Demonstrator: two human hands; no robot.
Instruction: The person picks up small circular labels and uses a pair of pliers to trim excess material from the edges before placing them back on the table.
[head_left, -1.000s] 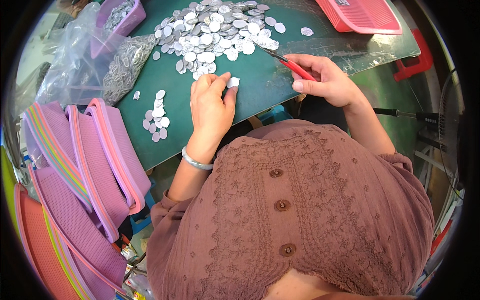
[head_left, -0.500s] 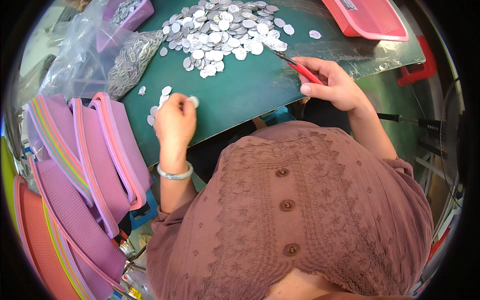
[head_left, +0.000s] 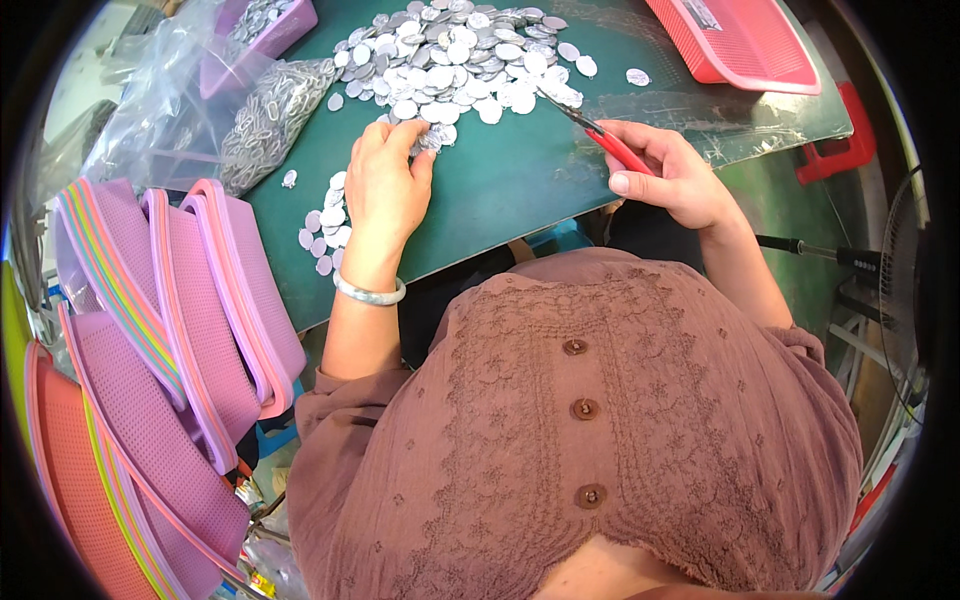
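The left hand (head_left: 385,190) lies palm down on the green counter (head_left: 520,190), its fingers curled narrow at the near edge of the big heap of silver oval discs (head_left: 455,65), the fingertips pinching or touching one or two discs at that edge; how many it grips cannot be told. A pale bangle (head_left: 368,292) circles the left wrist. Just beside the left hand, on the side away from the heap's middle, sits a small cluster of discs (head_left: 325,220) set apart from the heap, and one lone disc (head_left: 289,179) lies a little farther out. The right hand (head_left: 670,180) rests near the counter's front edge, on the opposite side of the left hand from the small cluster, closed around red-handled pliers (head_left: 600,135) whose dark tip points toward the heap and ends close to its rim. Beyond the heap, at the counter's far corner, stands a pink mesh tray (head_left: 750,45), with a sheet of clear plastic (head_left: 720,110) lying between it and the right hand. On the other side of the heap, a clear bag of metal rings (head_left: 265,115) slumps against a purple tray (head_left: 275,25). Below the bag, off the counter's edge, purple and orange baskets (head_left: 170,330) stand stacked on their sides.
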